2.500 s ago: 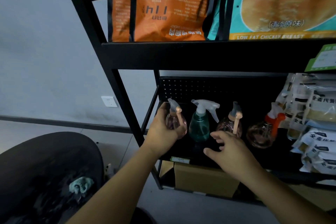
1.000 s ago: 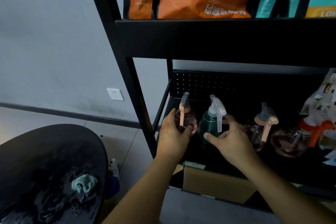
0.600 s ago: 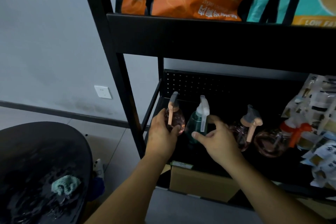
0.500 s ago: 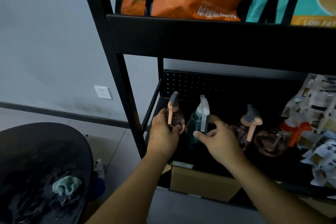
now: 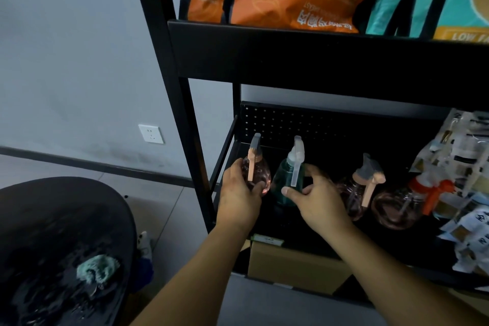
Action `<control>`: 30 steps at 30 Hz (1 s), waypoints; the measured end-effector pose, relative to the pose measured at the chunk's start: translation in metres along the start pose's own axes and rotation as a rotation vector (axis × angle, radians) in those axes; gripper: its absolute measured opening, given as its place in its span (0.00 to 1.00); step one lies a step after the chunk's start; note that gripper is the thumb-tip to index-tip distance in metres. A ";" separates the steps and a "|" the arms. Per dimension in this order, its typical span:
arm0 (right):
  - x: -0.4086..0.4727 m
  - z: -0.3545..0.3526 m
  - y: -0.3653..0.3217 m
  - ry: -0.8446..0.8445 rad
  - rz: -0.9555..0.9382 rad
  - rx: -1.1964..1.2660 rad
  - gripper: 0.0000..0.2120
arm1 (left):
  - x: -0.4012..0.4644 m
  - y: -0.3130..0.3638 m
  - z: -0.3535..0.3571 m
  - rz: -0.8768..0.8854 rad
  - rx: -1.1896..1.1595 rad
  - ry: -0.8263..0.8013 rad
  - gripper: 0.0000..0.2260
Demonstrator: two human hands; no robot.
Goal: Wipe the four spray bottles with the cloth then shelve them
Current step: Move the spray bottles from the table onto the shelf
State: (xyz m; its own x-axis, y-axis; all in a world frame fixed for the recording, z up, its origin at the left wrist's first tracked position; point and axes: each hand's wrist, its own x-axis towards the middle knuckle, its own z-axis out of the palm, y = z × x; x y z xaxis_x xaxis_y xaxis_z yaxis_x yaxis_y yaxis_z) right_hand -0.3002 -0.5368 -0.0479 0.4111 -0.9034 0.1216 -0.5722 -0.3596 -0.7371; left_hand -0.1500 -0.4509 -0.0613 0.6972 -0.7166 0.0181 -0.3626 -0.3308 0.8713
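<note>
Gripping the pink bottle [image 5: 258,176] with my left hand [image 5: 238,197] and pinching the green bottle [image 5: 287,182] with my right hand [image 5: 318,202], both upright on the shelf [image 5: 312,242] beside two more pink bottles [image 5: 354,197], cloth [image 5: 96,268] on the worktop [image 5: 39,219].

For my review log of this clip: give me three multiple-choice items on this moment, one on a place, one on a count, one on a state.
1. Where is the cloth?
A. on the round black table
B. on the shelf
C. in the right hand

2. How many spray bottles stand on the shelf?
A. two
B. three
C. four

3. What does the left hand grip?
A. nothing
B. the leftmost pink bottle
C. the cloth

Key: 1 A, it lies on the table. 2 C, three pink, one green. 3 B, fingers curl round the pink bottle.
</note>
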 end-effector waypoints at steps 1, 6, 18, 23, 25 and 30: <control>0.001 0.000 0.000 -0.004 -0.003 -0.005 0.30 | 0.000 0.000 0.000 0.002 -0.002 0.001 0.31; 0.004 -0.002 0.002 -0.038 0.000 -0.041 0.31 | -0.001 0.002 -0.001 -0.021 -0.034 -0.004 0.31; 0.002 -0.001 0.000 -0.027 0.016 -0.054 0.33 | -0.002 0.001 -0.003 -0.009 0.012 -0.013 0.34; -0.007 -0.006 0.002 -0.046 0.051 -0.056 0.35 | -0.010 -0.004 -0.007 0.038 0.040 -0.018 0.36; -0.013 -0.010 0.002 -0.053 0.070 -0.046 0.37 | -0.018 -0.003 -0.010 0.050 0.042 -0.017 0.34; -0.040 -0.025 0.001 -0.080 0.033 0.008 0.35 | -0.043 0.004 -0.021 0.087 0.075 0.002 0.32</control>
State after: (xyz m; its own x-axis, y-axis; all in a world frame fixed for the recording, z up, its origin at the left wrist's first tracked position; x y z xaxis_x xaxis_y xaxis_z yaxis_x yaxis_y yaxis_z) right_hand -0.3353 -0.5070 -0.0369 0.4476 -0.8932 0.0442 -0.5810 -0.3280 -0.7449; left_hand -0.1689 -0.4088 -0.0483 0.6625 -0.7432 0.0934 -0.4670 -0.3124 0.8272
